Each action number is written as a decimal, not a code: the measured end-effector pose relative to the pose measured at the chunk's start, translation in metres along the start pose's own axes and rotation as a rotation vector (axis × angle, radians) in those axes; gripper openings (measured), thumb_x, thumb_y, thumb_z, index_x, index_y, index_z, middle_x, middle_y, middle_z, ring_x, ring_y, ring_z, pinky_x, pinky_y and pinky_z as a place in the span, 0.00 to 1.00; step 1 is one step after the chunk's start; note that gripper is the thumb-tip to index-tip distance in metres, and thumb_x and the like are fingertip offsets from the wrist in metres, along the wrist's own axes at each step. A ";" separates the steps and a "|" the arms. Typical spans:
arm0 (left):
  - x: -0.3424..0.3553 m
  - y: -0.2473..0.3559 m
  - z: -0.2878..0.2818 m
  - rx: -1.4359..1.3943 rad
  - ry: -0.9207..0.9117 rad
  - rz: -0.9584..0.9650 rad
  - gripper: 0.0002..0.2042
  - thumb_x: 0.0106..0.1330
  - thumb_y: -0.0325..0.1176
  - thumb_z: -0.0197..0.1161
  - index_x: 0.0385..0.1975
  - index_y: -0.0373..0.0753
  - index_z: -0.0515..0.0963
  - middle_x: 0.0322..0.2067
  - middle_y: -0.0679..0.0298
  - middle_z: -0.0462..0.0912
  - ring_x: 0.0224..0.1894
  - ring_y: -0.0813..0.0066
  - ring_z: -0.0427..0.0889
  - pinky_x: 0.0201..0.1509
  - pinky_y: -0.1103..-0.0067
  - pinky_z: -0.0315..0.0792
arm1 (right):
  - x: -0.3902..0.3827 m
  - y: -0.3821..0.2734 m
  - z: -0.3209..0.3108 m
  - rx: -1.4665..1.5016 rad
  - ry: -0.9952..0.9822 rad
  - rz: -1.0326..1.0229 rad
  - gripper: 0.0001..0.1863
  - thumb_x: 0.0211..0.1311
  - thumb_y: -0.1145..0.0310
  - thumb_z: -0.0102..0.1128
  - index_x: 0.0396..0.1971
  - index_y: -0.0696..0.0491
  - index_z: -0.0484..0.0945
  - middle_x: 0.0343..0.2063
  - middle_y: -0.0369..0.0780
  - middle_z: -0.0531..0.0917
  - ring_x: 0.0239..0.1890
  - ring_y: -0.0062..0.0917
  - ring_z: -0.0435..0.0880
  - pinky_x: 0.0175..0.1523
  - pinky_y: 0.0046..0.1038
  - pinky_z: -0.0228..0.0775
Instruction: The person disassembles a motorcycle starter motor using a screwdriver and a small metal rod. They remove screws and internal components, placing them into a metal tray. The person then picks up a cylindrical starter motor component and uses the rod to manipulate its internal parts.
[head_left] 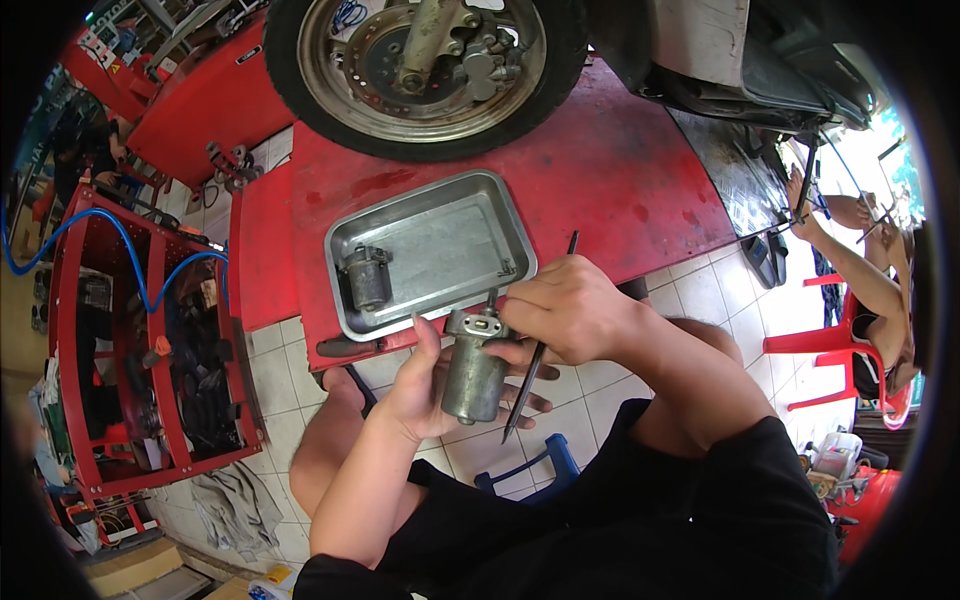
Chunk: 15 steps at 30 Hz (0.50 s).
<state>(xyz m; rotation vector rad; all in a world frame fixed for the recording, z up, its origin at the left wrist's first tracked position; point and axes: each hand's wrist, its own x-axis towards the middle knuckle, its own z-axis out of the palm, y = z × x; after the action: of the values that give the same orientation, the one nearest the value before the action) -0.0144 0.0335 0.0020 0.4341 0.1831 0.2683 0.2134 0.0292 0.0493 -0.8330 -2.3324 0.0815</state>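
Observation:
My left hand [418, 390] is wrapped around a grey cylindrical starter motor [474, 375], held upright over the gap before the red bench. At the motor's upper end, a flat flange with a slot and a short shaft face up. The fingers of my right hand [570, 310] are closed at that end, touching or very close to the shaft. A thin dark rod [522, 400] with a pointed lower end is gripped in my right hand, slanting past the motor's right side. Behind my hands, a metal tray [440, 240] holds a second similar motor [367, 278] and small screws [508, 268].
The tray stands on a red bench [620, 190], below a motorcycle wheel [430, 80]. A dark-handled tool [348, 347] lies at the bench's front edge. At left is a red shelf rack [165, 340] with a blue hose [130, 250]. Another person [860, 260] sits at right by red chairs.

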 end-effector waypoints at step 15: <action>0.009 0.012 0.004 -0.139 0.378 0.323 0.43 0.70 0.72 0.44 0.73 0.42 0.61 0.59 0.54 0.76 0.57 0.55 0.79 0.61 0.56 0.72 | 0.003 -0.018 0.033 0.325 0.032 0.617 0.17 0.69 0.60 0.62 0.26 0.57 0.77 0.21 0.48 0.80 0.25 0.50 0.79 0.28 0.43 0.70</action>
<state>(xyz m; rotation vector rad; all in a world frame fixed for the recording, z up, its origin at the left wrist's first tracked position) -0.0077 0.0452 0.0098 0.2697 0.4625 0.6776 0.1822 0.0212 0.0297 -1.3302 -1.8806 0.6812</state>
